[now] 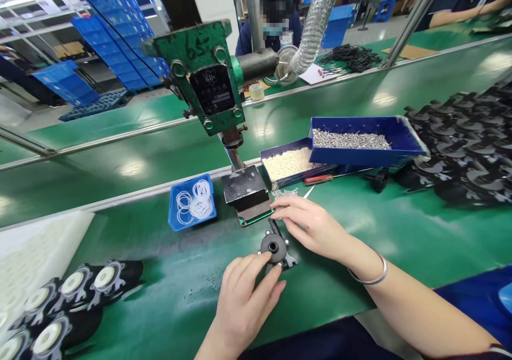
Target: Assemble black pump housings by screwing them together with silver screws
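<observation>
A black round plastic part (273,246) with a central hole, small light rings at its edge and a short arm lies on the green bench in front of me. My left hand (245,295) grips its lower left side, thumb and fingers at the rim. Above and right of the part is my right hand (314,226), fingers stretched out and apart, with no object visible in them. Its fingertips are beside the base of a green press (206,82) and just below a scatter of tiny metal pieces (285,193). The press's dark block (245,185) is above its base plate.
A blue tray of white rings (194,205) stands left of the press. Bins of cream pieces (288,164) and metal screws (352,140) are behind, with a red-handled screwdriver (319,180). Black parts (472,141) crowd the right; assembled parts (74,282) lie left. A co-worker (276,13) sits opposite.
</observation>
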A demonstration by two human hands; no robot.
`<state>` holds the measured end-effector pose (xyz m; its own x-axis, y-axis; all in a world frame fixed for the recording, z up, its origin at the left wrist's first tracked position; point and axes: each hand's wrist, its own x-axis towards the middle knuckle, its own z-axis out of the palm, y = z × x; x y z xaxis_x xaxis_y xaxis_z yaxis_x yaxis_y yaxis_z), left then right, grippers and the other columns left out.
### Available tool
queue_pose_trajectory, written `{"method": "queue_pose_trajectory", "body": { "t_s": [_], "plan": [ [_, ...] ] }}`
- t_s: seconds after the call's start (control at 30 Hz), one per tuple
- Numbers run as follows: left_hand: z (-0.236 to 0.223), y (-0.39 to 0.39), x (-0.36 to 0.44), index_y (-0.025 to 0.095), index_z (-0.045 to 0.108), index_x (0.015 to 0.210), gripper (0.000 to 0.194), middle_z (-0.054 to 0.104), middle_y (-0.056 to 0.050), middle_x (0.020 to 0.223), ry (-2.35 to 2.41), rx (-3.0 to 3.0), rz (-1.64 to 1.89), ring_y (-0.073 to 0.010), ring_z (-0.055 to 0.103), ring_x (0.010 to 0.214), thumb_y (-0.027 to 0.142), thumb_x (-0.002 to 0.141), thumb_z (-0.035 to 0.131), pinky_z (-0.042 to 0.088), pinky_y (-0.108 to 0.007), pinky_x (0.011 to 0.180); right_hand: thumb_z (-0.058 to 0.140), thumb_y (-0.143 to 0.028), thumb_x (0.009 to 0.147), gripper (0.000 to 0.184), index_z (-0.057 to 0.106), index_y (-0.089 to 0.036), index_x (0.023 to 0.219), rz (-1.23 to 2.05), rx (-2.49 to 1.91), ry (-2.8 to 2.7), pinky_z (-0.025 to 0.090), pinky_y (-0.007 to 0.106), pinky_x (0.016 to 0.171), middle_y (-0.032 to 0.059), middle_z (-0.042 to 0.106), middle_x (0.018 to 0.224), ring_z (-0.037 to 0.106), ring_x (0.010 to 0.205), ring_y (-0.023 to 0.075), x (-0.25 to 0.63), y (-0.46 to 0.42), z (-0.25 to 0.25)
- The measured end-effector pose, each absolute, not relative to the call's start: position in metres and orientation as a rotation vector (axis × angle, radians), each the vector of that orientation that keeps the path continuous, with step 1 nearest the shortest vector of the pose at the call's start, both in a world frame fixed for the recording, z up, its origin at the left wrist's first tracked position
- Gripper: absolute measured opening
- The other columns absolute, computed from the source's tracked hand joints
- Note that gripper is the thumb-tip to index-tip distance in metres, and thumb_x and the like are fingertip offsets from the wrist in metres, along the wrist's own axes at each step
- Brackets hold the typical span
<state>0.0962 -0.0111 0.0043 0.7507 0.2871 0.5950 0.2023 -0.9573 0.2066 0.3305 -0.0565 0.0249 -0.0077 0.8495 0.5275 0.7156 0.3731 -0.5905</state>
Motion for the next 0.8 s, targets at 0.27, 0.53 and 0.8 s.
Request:
{"method": "queue_pose_trajectory", "body": {
  "t_s": [0.27, 0.53, 0.8],
  "plan": [
    [-0.015, 0.004, 0.085, 0.014, 0.056, 0.124, 0.038, 0.062, -0.019, 0.127, 0.615, 2.794, 0.861, -0.0271, 0.061, 0.118, 0.025, 0.089, 0.066, 0.056, -0.041, 0.093, 0.046, -0.010, 0.098, 0.037, 0.057, -0.023, 0.131, 0.337, -1.397, -1.779, 0.050, 0.040, 0.104, 0.0087, 0.063, 0.126, 0.055, 0.122, 0.0201, 0.321, -0.086, 0.030],
    [0.009, 0.003, 0.093, 0.010, 0.064, 0.112, 0.026, 0.073, -0.015, 0.113, 0.455, 3.138, 0.857, -0.0268, 0.069, 0.107, 0.026, 0.091, 0.062, 0.053, -0.041, 0.094, 0.054, -0.016, 0.096, 0.045, 0.051, -0.023, 0.140, 0.281, -1.449, -1.968, 0.046, 0.047, 0.108, 0.0095, 0.058, 0.134, 0.047, 0.128, 0.0252, 0.304, -0.102, 0.019],
    [-0.013, 0.005, 0.087, 0.010, 0.057, 0.117, 0.035, 0.070, -0.020, 0.115, 0.446, 2.938, 0.980, -0.0255, 0.068, 0.107, 0.032, 0.091, 0.064, 0.057, -0.041, 0.090, 0.055, -0.012, 0.093, 0.055, 0.044, -0.027, 0.145, 0.073, -1.466, -2.051, 0.043, 0.056, 0.105, 0.0122, 0.049, 0.145, 0.045, 0.131, 0.0301, 0.300, -0.111, 0.010]
  ]
}}
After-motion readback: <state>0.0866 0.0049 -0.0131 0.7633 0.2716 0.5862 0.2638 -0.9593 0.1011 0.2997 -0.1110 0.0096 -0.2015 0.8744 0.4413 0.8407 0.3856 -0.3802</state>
